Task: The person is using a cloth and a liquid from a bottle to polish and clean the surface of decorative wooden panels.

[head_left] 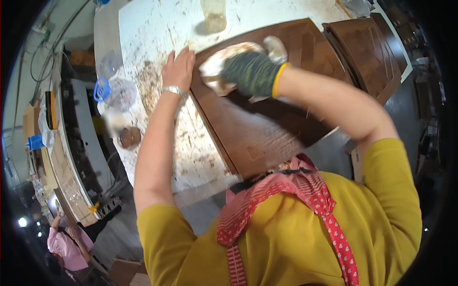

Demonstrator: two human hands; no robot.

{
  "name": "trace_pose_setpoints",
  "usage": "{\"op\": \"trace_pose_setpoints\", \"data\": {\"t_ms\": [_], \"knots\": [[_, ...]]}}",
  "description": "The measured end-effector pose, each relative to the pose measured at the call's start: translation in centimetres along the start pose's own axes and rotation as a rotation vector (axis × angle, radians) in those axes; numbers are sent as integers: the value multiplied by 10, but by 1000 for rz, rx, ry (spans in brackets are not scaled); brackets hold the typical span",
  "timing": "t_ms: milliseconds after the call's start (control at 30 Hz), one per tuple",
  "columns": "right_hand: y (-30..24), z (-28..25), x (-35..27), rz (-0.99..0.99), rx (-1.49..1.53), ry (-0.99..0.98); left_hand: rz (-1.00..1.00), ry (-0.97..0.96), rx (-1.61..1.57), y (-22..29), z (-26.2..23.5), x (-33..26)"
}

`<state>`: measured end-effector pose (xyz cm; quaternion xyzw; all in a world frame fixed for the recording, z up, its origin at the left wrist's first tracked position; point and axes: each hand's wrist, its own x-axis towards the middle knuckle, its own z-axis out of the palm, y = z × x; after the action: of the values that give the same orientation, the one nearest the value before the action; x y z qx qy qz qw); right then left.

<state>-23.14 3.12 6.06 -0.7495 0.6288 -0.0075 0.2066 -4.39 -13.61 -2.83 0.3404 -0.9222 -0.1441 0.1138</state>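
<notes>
Brown panel [248, 128] lies beneath right hand [250, 74] and beside left hand [179, 74]; hands apart, right in dark glove clamped on stained white cloth [212, 71] over panel, left bare, fingers extended at panel's left edge; translucent container [214, 16] beyond both, second panel [367, 57] right of right hand, white bench [157, 28] below

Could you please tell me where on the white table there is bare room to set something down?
The stained white tabletop looks free left of the cloudy jar, above the left hand, and in a wedge between the left forearm and the brown panel. Its left edge is crowded with a clear blue-handled container and a brown cup.
</notes>
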Motion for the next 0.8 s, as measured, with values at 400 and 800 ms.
{"op": "trace_pose_setpoints", "data": {"t_ms": [400,800], "knots": [[-74,63,-14,-234,126,449,151,14,23,16,14,12],[-119,79,-62,-347,300,334,163,36,-37,19,6,0]]}}
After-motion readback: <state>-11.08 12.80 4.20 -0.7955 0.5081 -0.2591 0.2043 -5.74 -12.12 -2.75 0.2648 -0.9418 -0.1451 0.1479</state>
